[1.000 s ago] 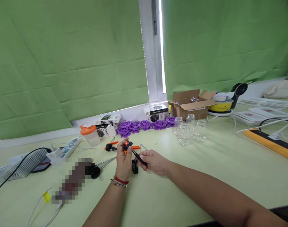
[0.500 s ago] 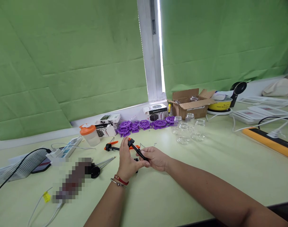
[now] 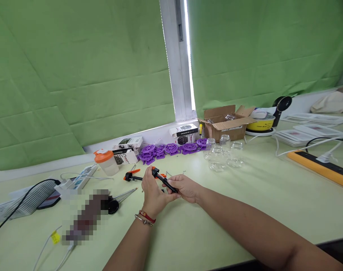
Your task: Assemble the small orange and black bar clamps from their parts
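Observation:
Both hands meet over the middle of the table around a slim black rod [image 3: 169,185] with a wider black knob and a bit of orange at its upper end. My left hand [image 3: 155,192] curls its fingers round the knobbed end, its thumb stretched towards the lower end. With thumb and fingers, my right hand [image 3: 185,188] pinches the lower part of the rod. The rod slants, knob up and to the left. Behind my left hand lies a similar black piece with orange arms [image 3: 129,176], partly hidden. A small black part shows between my hands, mostly covered.
Purple wheel-shaped parts [image 3: 171,149] line the back, beside printed boxes [image 3: 184,130]. Clear glass jars [image 3: 217,154] stand before an open carton [image 3: 228,130]. Left are a shaker bottle [image 3: 107,162], a power strip [image 3: 85,175] and a black-ended tool [image 3: 114,206]. An orange power strip [image 3: 318,167] lies right.
My left hand has shifted slightly on the rod and its wrist has turned a little. The rod stays between both hands. The whole view has moved slightly.

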Available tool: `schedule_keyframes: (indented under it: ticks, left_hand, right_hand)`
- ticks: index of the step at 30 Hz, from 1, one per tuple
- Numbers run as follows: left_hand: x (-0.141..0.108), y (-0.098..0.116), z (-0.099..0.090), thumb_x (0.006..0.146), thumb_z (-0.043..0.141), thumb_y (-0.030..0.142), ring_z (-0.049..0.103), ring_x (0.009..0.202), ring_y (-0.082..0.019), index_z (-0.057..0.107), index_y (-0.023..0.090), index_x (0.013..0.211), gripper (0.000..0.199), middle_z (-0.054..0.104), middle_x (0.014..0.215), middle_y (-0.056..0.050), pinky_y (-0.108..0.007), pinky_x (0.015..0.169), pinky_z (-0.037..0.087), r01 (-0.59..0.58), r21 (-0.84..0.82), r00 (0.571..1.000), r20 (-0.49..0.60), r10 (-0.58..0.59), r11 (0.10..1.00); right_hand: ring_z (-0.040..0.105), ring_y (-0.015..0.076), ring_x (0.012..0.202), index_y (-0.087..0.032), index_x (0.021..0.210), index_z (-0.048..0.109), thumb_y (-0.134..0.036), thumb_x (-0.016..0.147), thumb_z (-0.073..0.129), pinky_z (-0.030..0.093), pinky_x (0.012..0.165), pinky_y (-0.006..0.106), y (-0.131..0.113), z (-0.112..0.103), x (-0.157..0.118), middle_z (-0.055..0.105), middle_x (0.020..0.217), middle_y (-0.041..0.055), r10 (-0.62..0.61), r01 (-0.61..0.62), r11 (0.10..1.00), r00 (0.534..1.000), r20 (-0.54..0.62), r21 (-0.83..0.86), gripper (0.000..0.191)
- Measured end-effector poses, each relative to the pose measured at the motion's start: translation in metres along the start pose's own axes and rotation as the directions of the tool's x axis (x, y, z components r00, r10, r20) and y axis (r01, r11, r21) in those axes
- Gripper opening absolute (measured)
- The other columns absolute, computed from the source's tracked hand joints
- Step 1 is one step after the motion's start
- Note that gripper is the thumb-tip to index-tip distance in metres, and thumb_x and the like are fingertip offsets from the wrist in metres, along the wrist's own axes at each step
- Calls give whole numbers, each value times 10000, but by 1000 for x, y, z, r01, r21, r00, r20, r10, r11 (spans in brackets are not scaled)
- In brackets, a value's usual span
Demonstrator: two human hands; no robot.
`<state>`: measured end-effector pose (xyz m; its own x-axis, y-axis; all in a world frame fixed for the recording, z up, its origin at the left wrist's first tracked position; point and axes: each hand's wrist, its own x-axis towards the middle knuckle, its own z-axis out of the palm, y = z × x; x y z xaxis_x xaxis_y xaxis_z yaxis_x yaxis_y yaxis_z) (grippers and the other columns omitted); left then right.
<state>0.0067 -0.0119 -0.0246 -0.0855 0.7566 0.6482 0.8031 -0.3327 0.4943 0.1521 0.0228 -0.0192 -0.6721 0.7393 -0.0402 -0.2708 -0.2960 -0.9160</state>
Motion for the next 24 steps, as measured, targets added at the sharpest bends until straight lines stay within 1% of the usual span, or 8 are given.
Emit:
schedule_keyframes:
  ticks: [4,8,14,19,24]
  left_hand:
    - [-1,0,0,435,753,451,285,1254,-391,170,164,1371,1140,321,1350,-188,-567,993,216,-15,23,1000,-3,15,1000]
    - [-2,0,0,458,751,479,303,1247,-383,169,162,1381,1136,344,1349,-187,-549,989,237,-44,60,999,-22,46,997]
    - [-2,5,-1,452,759,506,370,1192,-372,238,169,1356,1096,415,1290,-171,-533,976,260,-50,41,997,-50,52,998]
    - [-3,10,-1,421,764,532,401,1161,-369,259,169,1342,1112,446,1244,-164,-520,964,289,-40,31,997,-68,42,999]
    - [-3,13,-2,435,762,520,423,1136,-354,263,160,1333,1089,468,1211,-155,-516,951,312,-44,68,997,-59,48,997]
  right_hand:
    - [368,40,377,-81,811,624,-423,702,659,227,414,214,2,-2,3,566,532,-8,15,-16,1000,1000,10,27,361]
    - [371,42,375,-78,795,625,-406,719,650,236,425,215,3,-3,4,568,526,-1,9,-10,999,1000,13,47,337]
    - [406,50,404,-61,762,631,-357,722,655,266,454,213,-2,-1,0,571,515,12,28,-27,996,1000,-4,91,300]
    - [474,71,465,-68,753,631,-334,726,655,317,505,218,-1,-2,2,585,534,20,36,-35,993,999,-2,110,268]
    - [468,68,458,-71,747,632,-338,711,668,340,528,224,-2,-2,1,582,511,12,56,-55,992,998,-1,109,272]
